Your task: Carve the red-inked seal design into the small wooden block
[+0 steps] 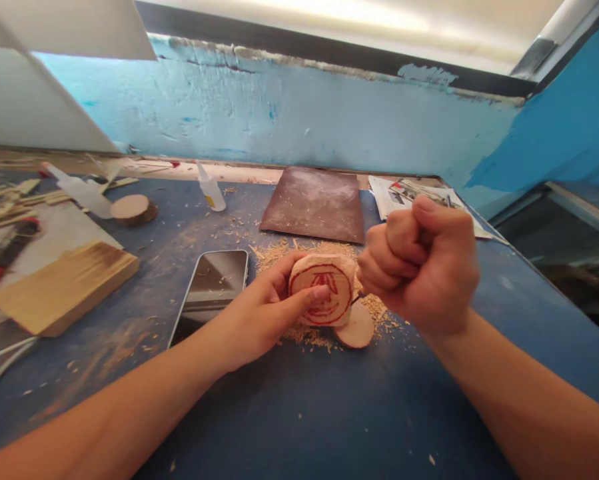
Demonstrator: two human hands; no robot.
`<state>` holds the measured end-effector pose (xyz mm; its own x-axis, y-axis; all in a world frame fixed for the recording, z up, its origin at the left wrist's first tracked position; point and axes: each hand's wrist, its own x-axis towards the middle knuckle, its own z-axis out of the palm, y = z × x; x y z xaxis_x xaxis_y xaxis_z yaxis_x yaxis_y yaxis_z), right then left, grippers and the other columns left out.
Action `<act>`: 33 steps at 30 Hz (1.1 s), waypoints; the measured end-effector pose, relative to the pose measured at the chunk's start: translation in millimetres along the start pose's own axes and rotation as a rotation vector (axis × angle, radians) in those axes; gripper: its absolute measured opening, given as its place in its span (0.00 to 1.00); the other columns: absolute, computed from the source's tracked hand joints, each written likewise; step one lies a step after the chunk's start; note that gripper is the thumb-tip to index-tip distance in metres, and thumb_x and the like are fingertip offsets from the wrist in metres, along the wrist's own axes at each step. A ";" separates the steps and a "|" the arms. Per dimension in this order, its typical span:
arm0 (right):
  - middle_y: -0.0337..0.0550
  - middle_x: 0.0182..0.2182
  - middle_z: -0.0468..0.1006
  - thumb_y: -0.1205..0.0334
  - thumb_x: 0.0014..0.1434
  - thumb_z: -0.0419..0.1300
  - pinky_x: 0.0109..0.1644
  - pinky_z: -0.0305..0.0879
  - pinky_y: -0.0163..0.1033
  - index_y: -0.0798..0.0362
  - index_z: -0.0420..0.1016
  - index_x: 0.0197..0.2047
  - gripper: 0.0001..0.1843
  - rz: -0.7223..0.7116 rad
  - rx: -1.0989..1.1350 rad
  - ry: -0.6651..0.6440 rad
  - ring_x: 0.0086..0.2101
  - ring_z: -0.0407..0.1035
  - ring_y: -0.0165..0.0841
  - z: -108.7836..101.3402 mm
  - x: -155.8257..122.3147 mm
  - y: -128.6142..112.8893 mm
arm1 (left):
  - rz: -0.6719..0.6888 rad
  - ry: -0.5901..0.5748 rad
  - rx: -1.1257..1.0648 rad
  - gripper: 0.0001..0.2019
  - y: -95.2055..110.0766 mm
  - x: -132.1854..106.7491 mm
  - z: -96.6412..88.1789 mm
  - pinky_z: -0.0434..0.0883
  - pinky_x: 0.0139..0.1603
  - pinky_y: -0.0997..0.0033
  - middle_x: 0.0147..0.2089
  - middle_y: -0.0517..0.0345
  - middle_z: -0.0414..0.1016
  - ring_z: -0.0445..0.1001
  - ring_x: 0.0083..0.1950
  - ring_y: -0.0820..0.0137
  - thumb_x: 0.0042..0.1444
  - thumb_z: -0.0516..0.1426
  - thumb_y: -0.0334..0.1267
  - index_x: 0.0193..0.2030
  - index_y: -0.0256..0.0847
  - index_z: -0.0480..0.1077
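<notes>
My left hand (264,312) grips a pale wood block (342,303) with roughly cut edges, its thumb pressed on the face. A red ring and a red leaf-like drawing mark that face. In a fist, my right hand (422,263) holds a thin carving tool (359,297); the dark metal tip comes out below the fist, by the block's right edge. The handle is mostly hidden in the fingers. Partly behind the block, a round wood slice (358,328) lies on the table among wood shavings (309,338).
A phone (214,283) lies left of my left hand. Behind are brown sandpaper (315,203), a glue bottle (210,188) and papers (379,193). To the left sit a thick board (64,287), a bark-edged slice (132,209) and a red-and-black tool (6,253).
</notes>
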<state>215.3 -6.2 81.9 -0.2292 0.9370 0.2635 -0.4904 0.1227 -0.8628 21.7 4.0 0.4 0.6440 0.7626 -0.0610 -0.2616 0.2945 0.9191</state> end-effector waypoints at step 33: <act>0.33 0.18 0.52 0.53 0.69 0.49 0.21 0.47 0.35 0.51 0.58 0.22 0.24 0.108 -0.079 -0.254 0.18 0.45 0.26 -14.5 -3.5 9.3 | -0.084 -0.039 0.167 0.16 15.9 -2.8 -9.1 0.74 0.53 0.67 0.52 0.56 0.79 0.77 0.52 0.67 0.66 0.64 0.38 0.57 0.41 0.67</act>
<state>223.8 -3.6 66.6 -0.4849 0.8353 0.2592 -0.3866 0.0611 -0.9202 9.2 11.8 11.6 0.6869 0.7155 -0.1276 -0.0850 0.2535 0.9636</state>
